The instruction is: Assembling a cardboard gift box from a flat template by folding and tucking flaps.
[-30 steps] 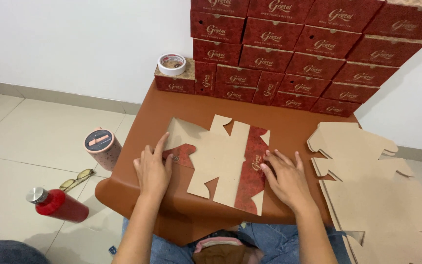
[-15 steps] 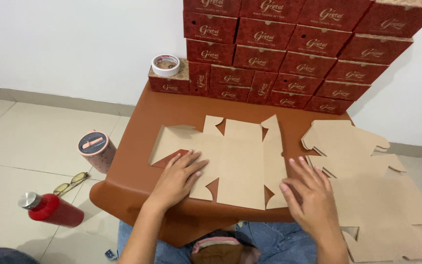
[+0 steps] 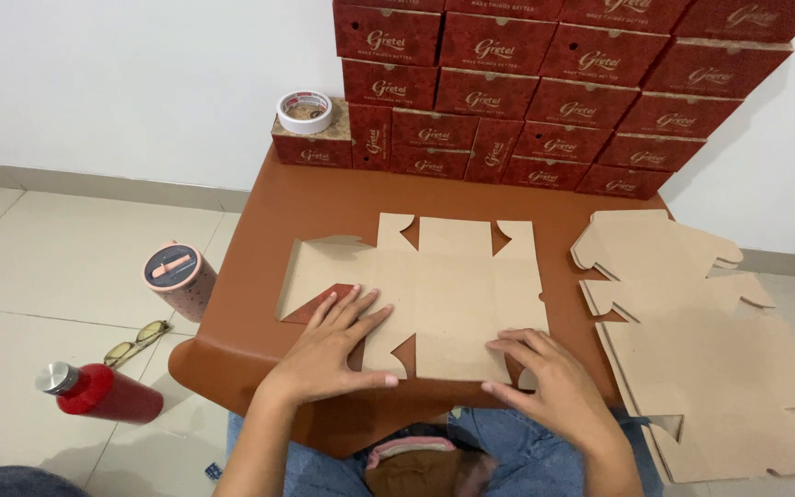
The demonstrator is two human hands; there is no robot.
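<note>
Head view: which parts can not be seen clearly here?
- Cardboard blank: near edge covered by left hand and right hand.
- Stack of flat blanks: cut off by the right frame edge.
- Stacked red boxes: top rows cut off by the upper edge.

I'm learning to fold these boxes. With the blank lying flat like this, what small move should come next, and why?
Probably fold up the near edge panel: the cardboard box blank lies flat, plain side up, the left hand pressing it down and the right hand's fingertips already at that edge.
</note>
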